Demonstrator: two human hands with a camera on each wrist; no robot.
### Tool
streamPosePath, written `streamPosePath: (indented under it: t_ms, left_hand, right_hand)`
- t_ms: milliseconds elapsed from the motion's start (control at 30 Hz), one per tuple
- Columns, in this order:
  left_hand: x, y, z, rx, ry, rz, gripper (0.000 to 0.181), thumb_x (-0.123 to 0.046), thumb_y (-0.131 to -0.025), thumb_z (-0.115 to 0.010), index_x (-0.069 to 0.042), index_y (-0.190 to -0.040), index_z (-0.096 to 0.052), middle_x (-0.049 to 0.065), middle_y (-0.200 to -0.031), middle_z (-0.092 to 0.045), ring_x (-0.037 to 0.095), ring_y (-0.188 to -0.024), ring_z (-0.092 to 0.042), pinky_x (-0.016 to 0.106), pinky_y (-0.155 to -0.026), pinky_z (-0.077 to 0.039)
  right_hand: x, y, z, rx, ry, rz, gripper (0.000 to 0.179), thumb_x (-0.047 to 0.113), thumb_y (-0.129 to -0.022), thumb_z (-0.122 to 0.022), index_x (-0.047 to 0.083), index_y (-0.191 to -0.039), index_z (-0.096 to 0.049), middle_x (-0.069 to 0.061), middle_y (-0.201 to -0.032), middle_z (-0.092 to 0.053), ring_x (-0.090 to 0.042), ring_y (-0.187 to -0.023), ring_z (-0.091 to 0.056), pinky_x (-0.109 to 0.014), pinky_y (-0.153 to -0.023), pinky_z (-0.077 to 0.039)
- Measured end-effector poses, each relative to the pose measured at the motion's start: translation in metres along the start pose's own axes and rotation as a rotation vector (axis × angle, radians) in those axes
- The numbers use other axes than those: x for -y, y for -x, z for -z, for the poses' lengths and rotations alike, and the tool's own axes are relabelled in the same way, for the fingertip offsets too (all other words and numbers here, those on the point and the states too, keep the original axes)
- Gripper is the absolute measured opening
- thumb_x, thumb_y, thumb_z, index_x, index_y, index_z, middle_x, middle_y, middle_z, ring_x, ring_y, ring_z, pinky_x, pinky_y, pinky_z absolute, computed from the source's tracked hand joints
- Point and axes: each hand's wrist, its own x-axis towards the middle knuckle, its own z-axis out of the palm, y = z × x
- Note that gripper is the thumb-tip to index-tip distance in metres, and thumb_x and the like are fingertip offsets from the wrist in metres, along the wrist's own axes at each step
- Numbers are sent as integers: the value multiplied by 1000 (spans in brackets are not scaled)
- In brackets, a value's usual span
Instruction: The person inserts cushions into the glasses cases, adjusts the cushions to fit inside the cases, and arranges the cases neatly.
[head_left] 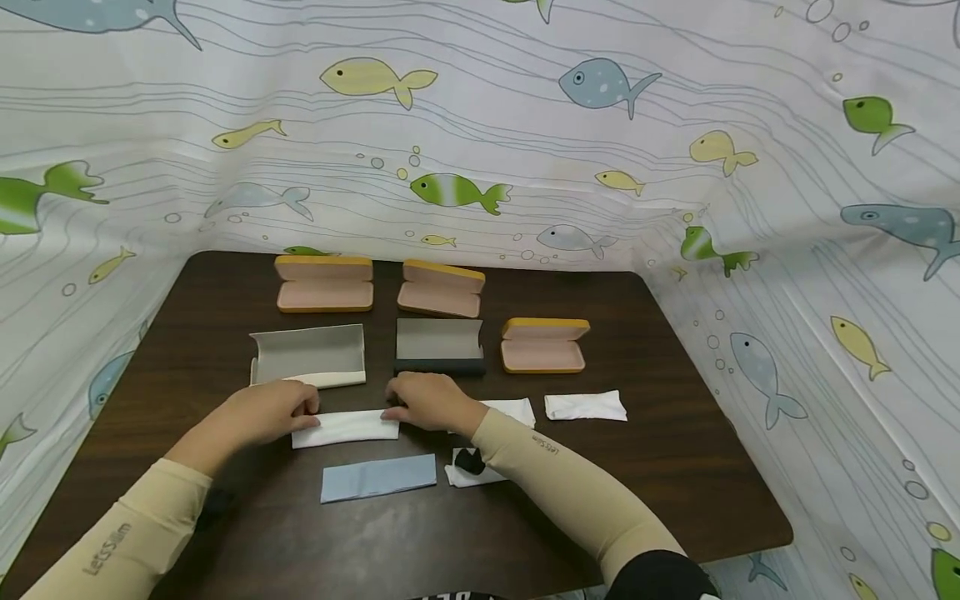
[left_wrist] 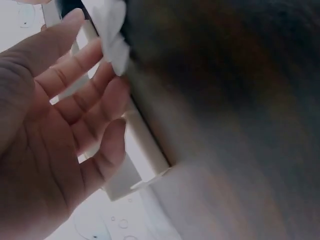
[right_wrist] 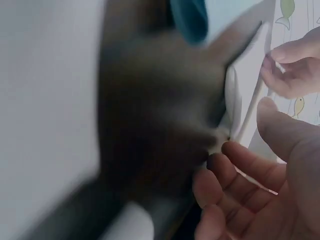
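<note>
A long folded white cloth (head_left: 347,427) lies flat on the table, in front of an open cream glasses case (head_left: 309,354). At the cloth's left end is my left hand (head_left: 279,410), its fingertips touching the edge. My right hand (head_left: 433,402) is at the other end, thumb on the cloth's corner. In the left wrist view the left hand (left_wrist: 60,105) has loosely bent, spread fingers beside the white cloth (left_wrist: 111,35). In the right wrist view, thumb and fingers of the right hand (right_wrist: 265,180) stand apart near the cloth (right_wrist: 247,80). Below lies a folded blue-grey cloth (head_left: 378,478).
Open yellow cases with pink linings (head_left: 326,296) stand at the back and right. An open black case (head_left: 439,346) sits behind my right hand. Another white cloth (head_left: 585,406) lies right; a white cloth with a black item (head_left: 471,461) lies partly under the right forearm.
</note>
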Motion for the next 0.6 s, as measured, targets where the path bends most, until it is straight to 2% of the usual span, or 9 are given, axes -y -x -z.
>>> streamPosePath:
  t_ms: [233,500,600]
  left_hand:
    - [13,5,-7,-58,-44,-12,23,-26,-88,-80,-17,-88,-59,-4,-84,-52,11,-69,-44,31,-59,-40]
    - [22,6,-12,-69,1,-45,29,-25,-85,-81,-20,-79,-54,-5,-79,-45,10,-67,-39,27,-59,-34]
    - [24,6,-13,-60,48,-66,28,-24,-87,-80,-20,-78,-54,-6,-80,-44,8,-68,-38,26,-59,-33]
  right_hand:
    - [7,-5,-6,16,-103,-63,35,51,-98,-62,19,-109,-66,9,-91,-62,-3,-72,-55,-19,-59,-46]
    - [10,-7,-8,44,-82,-73,25,43,-96,-69,18,-98,-66,7,-90,-57,-5,-72,-53,-21,-57,-44]
    - [10,-6,-8,54,-97,-68,23,42,-97,-69,19,-97,-66,7,-90,-56,-6,-73,-52,-20,-57,-43]
